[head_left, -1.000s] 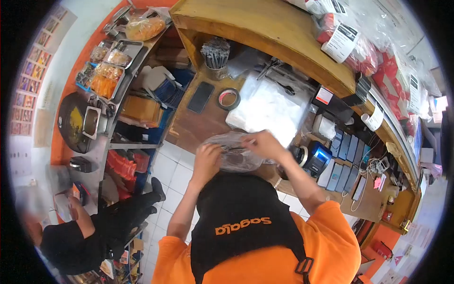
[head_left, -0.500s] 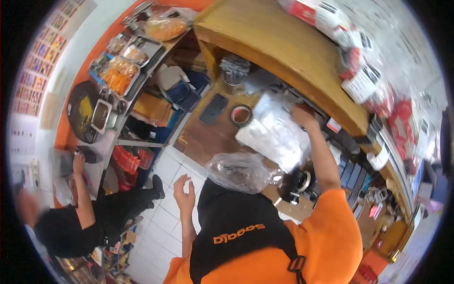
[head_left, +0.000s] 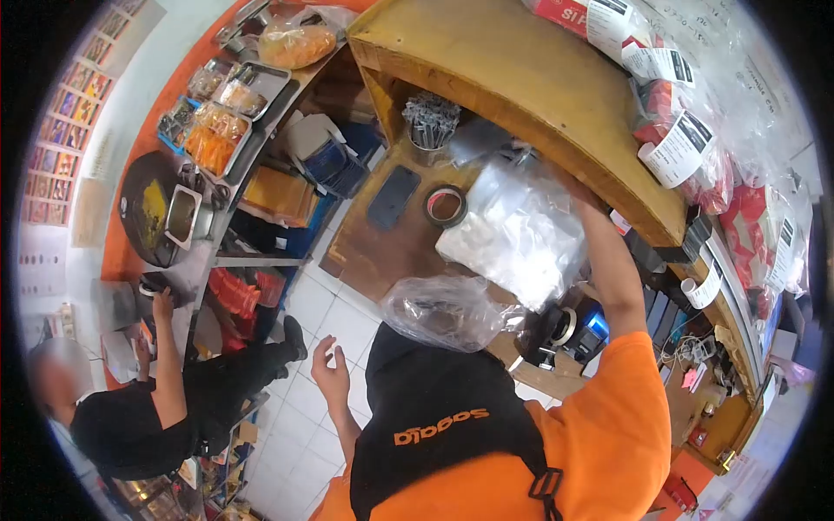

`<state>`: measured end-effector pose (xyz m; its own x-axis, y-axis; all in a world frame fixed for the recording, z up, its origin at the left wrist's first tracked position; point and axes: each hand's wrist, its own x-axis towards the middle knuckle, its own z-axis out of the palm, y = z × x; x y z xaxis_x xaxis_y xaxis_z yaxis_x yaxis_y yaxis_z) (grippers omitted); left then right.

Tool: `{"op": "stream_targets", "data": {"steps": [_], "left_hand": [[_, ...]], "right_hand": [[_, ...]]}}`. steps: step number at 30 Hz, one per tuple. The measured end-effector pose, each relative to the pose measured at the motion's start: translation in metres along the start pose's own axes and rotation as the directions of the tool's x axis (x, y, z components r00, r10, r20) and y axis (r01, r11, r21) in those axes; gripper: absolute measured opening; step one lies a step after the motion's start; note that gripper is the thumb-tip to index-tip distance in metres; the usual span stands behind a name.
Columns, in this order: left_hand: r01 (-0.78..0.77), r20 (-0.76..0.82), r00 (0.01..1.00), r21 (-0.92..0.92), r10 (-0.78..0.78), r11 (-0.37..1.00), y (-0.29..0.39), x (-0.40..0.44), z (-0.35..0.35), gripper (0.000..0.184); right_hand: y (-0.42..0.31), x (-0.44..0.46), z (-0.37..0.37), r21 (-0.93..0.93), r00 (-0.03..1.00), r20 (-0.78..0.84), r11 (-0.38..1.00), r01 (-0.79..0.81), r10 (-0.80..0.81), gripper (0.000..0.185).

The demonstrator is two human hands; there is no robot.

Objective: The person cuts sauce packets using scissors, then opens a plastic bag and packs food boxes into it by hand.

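My left hand (head_left: 330,372) is raised over the tiled floor, left of my apron, its fingers loosely curved and apart with nothing visibly held. My right arm (head_left: 612,260) reaches up beneath the wooden shelf, whose edge hides the fingers. A clear plastic bag (head_left: 443,313), looking puffed out, lies at the table's near edge against my apron; neither hand touches it. Beyond it is a stack of clear plastic sheets or bags (head_left: 521,230), left of my right forearm. A black tape roll (head_left: 445,206) and a dark phone (head_left: 393,198) lie on the brown table (head_left: 360,260).
The wooden shelf (head_left: 512,87) overhangs the table's back. A metal cup of wrapped items (head_left: 430,130) stands below it. Near my right elbow is a blue-lit black device (head_left: 592,328). Packed goods (head_left: 678,143) hang at the right. A person in black (head_left: 130,430) works at the left counter.
My hands have parted from the clear bag, which now rests at the table edge. My left hand moved down and left; my right reached forward past the sheets, under the shelf. The view shifted.
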<state>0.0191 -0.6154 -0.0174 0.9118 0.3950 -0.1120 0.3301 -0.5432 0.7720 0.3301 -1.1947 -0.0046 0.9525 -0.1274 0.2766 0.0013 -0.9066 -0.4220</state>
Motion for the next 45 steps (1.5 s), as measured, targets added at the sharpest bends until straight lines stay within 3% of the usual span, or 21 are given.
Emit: {"op": "stream_targets", "data": {"steps": [5,8,13,16,17,18,20,21,22,24,29,35,40,45], "left_hand": [[0.020,0.103,0.994,0.063,-0.026,0.998,-0.008,-0.005,0.003,0.023],[-0.028,0.147,0.989,0.085,0.016,0.996,-0.003,-0.005,-0.002,0.025],[0.092,0.046,0.995,-0.002,-0.092,0.996,-0.001,-0.012,-0.001,0.024],[0.074,0.121,0.990,-0.008,-0.072,0.997,-0.014,-0.007,0.008,0.026],[0.017,0.160,0.987,0.001,-0.017,1.000,-0.013,-0.001,0.010,0.026],[-0.033,0.196,0.980,0.013,0.030,0.999,-0.007,0.007,0.011,0.026],[-0.097,0.238,0.967,0.020,0.090,0.995,0.010,0.014,0.009,0.028],[-0.119,0.240,0.965,0.033,0.108,0.992,0.017,0.020,0.008,0.027],[-0.145,0.240,0.962,0.043,0.130,0.989,0.022,0.024,0.005,0.027],[-0.162,0.216,0.966,0.061,0.145,0.985,0.029,0.028,-0.001,0.026],[-0.146,0.094,0.986,0.071,0.139,0.987,0.034,0.014,-0.022,0.025],[0.136,-0.101,0.985,-0.016,-0.137,0.991,-0.012,-0.062,-0.048,0.025],[0.219,-0.006,0.976,0.089,-0.220,0.972,-0.023,-0.091,-0.056,0.026],[0.111,0.018,0.993,0.075,-0.113,0.991,-0.007,-0.066,-0.058,0.025]], "right_hand": [[0.098,-0.003,-0.028,-0.307,0.956,0.102,0.923,-0.231,0.273,0.035],[0.125,-0.010,-0.019,-0.393,0.912,0.151,0.870,-0.299,0.382,0.038],[0.112,-0.059,0.002,-0.455,0.856,0.360,0.871,-0.186,0.372,0.044],[0.062,-0.134,0.040,-0.382,0.820,0.508,0.922,-0.060,0.264,0.048],[0.016,-0.150,0.028,-0.320,0.842,0.458,0.937,-0.143,0.285,0.049],[-0.026,-0.143,-0.002,-0.312,0.793,0.494,0.924,-0.221,0.357,0.048],[-0.008,-0.135,-0.008,-0.332,0.760,0.331,0.823,-0.461,0.560,0.042],[0.022,-0.129,-0.003,-0.262,0.891,0.136,0.883,-0.388,0.432,0.039],[0.056,-0.121,0.003,-0.212,0.956,-0.082,0.932,-0.293,0.282,0.035],[0.091,-0.083,0.000,-0.142,0.924,-0.221,0.926,-0.348,0.314,0.036],[0.120,-0.025,0.009,-0.098,0.881,-0.165,0.881,-0.463,0.444,0.036],[0.124,-0.014,0.011,-0.050,0.854,-0.147,0.858,-0.511,0.500,0.037],[0.125,-0.012,0.007,0.030,0.837,-0.172,0.852,-0.522,0.519,0.038],[0.127,-0.021,-0.008,0.170,0.799,-0.211,0.826,-0.537,0.563,0.039]]}}
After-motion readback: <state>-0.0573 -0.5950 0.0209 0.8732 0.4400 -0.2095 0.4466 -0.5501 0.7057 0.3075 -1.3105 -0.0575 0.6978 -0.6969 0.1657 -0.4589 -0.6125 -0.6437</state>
